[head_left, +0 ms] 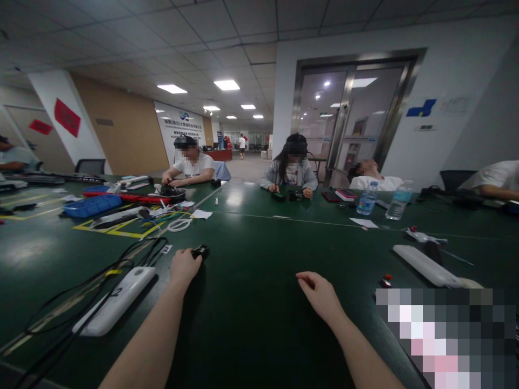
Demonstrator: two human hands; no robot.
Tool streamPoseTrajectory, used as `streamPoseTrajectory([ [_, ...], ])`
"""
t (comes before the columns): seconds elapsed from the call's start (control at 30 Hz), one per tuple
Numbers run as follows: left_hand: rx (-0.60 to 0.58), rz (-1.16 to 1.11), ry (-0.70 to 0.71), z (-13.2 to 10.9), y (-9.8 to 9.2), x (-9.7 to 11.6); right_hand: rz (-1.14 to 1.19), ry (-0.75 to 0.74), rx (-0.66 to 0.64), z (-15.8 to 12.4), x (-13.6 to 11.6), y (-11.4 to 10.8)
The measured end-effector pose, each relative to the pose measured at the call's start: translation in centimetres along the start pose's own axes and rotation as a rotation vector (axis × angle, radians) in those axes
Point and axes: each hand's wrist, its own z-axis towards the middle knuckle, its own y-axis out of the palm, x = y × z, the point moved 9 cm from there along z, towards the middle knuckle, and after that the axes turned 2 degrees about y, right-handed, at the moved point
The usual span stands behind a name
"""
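Note:
My left hand rests on the dark green table, its fingers closed on a small black object at the left of centre. What this object is cannot be made out. To the right, my right hand is held over the table with its fingers curled together and thumb near them; nothing shows in it. A wide stretch of green tabletop lies between both hands.
A white power strip with black cables lies left of my left arm. Farther back are a blue tray, coiled wire and two bottles. A white device lies right. People sit across the table.

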Motion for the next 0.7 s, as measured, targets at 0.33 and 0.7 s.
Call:
streamPoseTrajectory([
  [0.33, -0.007, -0.019, -0.002, 0.54, 0.19, -0.15, 0.024, 0.021, -0.005, -0.07, 0.14, 0.00],
  [0.7, -0.028, -0.041, -0.048, 0.37, 0.05, -0.35, 0.005, 0.012, -0.002, 0.04, 0.15, -0.07],
])
